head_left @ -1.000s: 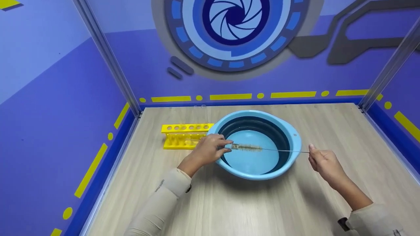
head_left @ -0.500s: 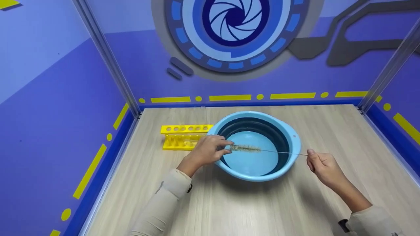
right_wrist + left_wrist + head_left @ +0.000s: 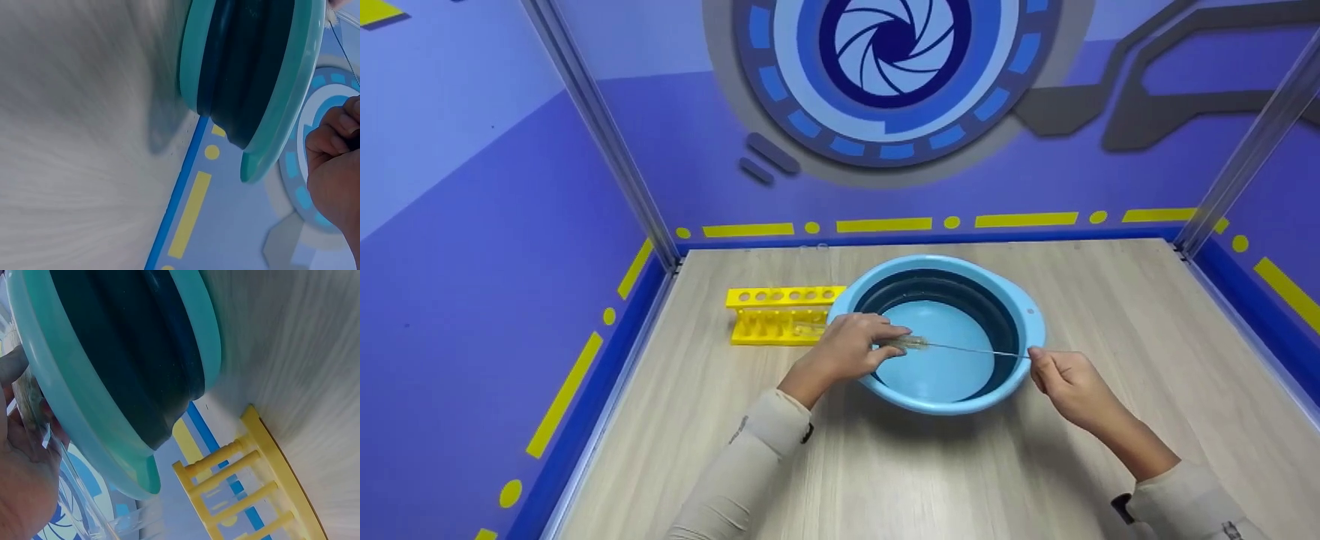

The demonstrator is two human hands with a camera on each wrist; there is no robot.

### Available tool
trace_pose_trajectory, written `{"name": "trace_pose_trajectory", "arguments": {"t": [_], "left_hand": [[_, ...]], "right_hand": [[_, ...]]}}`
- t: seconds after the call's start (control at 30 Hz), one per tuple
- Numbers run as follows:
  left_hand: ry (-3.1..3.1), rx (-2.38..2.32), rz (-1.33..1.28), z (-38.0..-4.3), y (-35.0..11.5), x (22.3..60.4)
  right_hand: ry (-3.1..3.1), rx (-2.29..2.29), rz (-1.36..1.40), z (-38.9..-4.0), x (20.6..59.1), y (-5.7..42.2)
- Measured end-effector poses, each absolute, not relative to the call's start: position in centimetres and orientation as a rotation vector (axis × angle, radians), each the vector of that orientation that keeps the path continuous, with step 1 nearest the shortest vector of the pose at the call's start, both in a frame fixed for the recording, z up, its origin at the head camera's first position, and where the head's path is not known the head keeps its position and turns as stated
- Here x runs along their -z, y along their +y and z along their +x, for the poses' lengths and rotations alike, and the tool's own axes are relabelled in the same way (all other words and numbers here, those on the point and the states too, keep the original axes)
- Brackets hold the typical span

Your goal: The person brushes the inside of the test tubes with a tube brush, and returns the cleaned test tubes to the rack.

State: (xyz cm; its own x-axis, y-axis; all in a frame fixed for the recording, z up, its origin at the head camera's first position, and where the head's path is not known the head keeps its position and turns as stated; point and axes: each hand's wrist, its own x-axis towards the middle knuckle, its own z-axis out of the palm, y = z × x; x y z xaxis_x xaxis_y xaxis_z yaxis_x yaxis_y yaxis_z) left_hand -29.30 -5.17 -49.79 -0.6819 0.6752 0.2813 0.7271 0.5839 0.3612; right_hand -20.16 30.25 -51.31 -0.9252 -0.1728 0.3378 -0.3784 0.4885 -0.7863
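Note:
Over the left side of the blue collapsible basin (image 3: pixel 937 409), my left hand (image 3: pixel 851 349) grips a clear test tube (image 3: pixel 81 486). The tube's far end runs out leftward behind the hand, across the rack in the head view. A test tube brush (image 3: pixel 915 343) has its bristles partly inside the tube mouth, with a short bristly stretch showing past the left fingertips. My right hand (image 3: pixel 1072 386) pinches the brush's thin wire handle at the basin's right rim, fingers curled. The wire stretches nearly level across the basin.
A yellow test tube rack (image 3: pixel 784 296) stands on the wooden table (image 3: pixel 697 420) just left of the basin, with faint clear tubes standing in it. Blue-purple panels (image 3: pixel 660 150) with yellow markings enclose the table at the back and sides.
My right hand has moved left with the brush, from beyond the basin to its rim. More bristles have gone into the tube; the left hand has shifted slightly right.

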Motion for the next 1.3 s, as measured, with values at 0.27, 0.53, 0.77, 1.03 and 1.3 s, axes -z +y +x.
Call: {"name": "trace_pose_trajectory", "arguments": {"t": [0.27,0.53,0.77,1.03,1.3], "left_hand": [[-2.639,0.697,-1.226,-28.9,-4.3,50.3],[-2.628,0.662,-1.272,-28.3,-2.6,50.6],[-2.632,0.672,-1.256,-28.1,-2.0,50.4],[-2.535,0.603,-1.24,-27.6,-1.1,50.3],[-2.547,0.559,-1.189,-27.2,-1.1,49.8]], "right_hand": [[-2.558,-1.388,0.49,-20.4,51.6,28.9],[-2.548,-1.361,0.546,-20.7,52.0,26.9],[-2.542,-1.355,0.616,-20.8,51.7,25.8],[-2.533,-1.373,0.633,-20.9,51.5,24.3],[-2.453,-1.169,0.72,-21.0,52.0,23.6]]}}
